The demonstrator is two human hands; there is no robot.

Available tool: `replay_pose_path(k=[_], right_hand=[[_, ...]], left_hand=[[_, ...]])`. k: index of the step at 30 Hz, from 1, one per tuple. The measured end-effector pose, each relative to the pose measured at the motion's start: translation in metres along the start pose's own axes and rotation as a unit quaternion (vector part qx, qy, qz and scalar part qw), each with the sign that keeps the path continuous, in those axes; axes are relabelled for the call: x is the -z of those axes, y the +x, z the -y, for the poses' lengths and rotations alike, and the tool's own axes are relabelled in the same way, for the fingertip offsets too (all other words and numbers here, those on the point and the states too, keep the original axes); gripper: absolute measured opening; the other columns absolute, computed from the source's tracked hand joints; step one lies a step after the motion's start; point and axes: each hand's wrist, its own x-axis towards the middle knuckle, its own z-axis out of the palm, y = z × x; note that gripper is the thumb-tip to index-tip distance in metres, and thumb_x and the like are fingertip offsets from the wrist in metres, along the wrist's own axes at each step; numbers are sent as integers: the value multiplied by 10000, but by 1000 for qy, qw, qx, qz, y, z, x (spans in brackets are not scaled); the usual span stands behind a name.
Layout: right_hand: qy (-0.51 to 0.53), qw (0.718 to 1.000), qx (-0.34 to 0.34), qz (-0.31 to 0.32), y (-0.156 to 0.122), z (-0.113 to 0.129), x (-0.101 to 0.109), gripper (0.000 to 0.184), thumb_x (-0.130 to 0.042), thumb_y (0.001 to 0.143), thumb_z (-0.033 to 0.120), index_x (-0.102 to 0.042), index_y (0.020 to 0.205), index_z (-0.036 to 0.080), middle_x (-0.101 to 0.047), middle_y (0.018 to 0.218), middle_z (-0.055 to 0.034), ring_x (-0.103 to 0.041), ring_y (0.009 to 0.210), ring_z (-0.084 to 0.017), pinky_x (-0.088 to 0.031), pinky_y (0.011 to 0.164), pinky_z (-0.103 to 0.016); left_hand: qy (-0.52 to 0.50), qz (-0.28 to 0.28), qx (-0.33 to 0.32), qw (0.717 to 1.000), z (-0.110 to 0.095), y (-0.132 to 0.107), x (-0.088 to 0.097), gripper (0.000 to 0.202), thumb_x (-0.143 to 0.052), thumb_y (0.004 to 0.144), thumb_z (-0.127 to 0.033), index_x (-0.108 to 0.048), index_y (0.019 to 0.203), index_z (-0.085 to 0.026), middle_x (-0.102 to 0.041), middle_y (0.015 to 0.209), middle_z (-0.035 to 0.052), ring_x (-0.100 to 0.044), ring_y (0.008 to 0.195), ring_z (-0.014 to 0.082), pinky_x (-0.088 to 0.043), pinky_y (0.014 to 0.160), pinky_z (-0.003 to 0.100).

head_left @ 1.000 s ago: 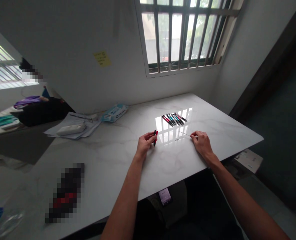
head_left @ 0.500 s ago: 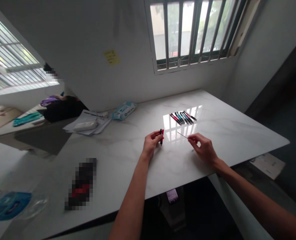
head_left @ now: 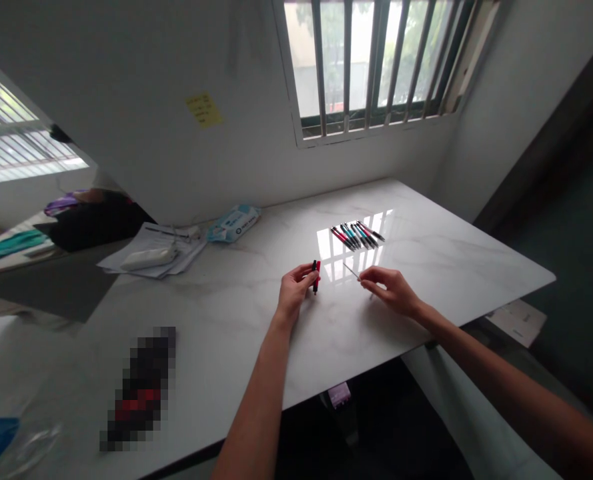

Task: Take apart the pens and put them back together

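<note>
My left hand [head_left: 293,291] is closed on a red and black pen barrel [head_left: 316,275], held upright just above the white marble table [head_left: 236,313]. To its right, my right hand [head_left: 389,291] pinches a thin pen refill [head_left: 351,271] whose tip points up and left toward the barrel, a short gap apart. Behind both hands lies a row of several pens [head_left: 357,235], red, teal and black, side by side on the tabletop.
A pack of wet wipes [head_left: 233,223] lies near the wall. Papers [head_left: 156,248] with a white object [head_left: 149,258] on top sit at the left. A blurred dark bottle [head_left: 140,387] lies near the front left. The table's right corner [head_left: 551,273] meets a dark floor.
My right hand lifted the thin refill off the table and carried it left toward the barrel in my left hand. The left hand stayed about where it was.
</note>
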Motion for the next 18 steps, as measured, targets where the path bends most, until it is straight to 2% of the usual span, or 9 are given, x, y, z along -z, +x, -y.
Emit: replay_pose_path(k=[3, 6, 8, 11, 14, 18], right_hand=[[48, 995, 2, -87, 37, -10, 8, 343, -792, 897, 547, -767, 980, 215, -800, 960, -71, -760, 895, -241, -630, 848, -401], [123, 985, -28, -119, 82, -20, 13, 450, -854, 807, 600, -745, 970, 194, -801, 881, -68, -760, 829, -226, -634, 824, -395], [174, 977, -56, -108, 110, -24, 10, 514, -901, 739, 605, -740, 993, 188, -806, 863, -72, -762, 808, -219, -638, 826, -393], [214, 972, -70, -60, 139, -23, -7, 530, -901, 715, 639, -745, 954, 193, -821, 945, -96, -774, 892, -225, -636, 866, -380], [206, 976, -57, -44, 144, -20, -27, 511, -872, 732, 661, -750, 936, 209, -814, 990, -75, -752, 912, -205, -619, 824, -333], [212, 976, -40, -43, 128, -16, -39, 465, -855, 774, 642, -745, 910, 211, -785, 905, -52, -722, 850, -186, -600, 804, -325]], left_hand=[[-11, -9, 1, 1000, -1, 3, 1, 548, -1000, 613, -414, -834, 1065, -153, -798, 983, 91, -703, 805, 164, -578, 838, 336], [-10, -13, -3, 1000, -8, 15, 5, 576, -1016, 575, -430, -839, 1044, -147, -800, 963, 93, -703, 800, 168, -580, 836, 338], [13, -8, -12, 1000, -15, 27, 8, 591, -1020, 564, -452, -844, 1032, -137, -800, 923, 95, -704, 794, 181, -582, 821, 341], [46, -9, -49, 998, -22, 42, 10, 583, -1018, 566, -477, -853, 1007, -135, -805, 910, 99, -707, 788, 199, -580, 790, 342], [65, -32, -82, 994, -19, 45, 8, 522, -1001, 601, -480, -860, 975, -144, -807, 905, 97, -707, 780, 202, -568, 755, 330], [98, -15, -80, 992, -12, 32, 0, 447, -975, 658, -452, -865, 970, -151, -800, 857, 89, -695, 753, 195, -555, 716, 317]])
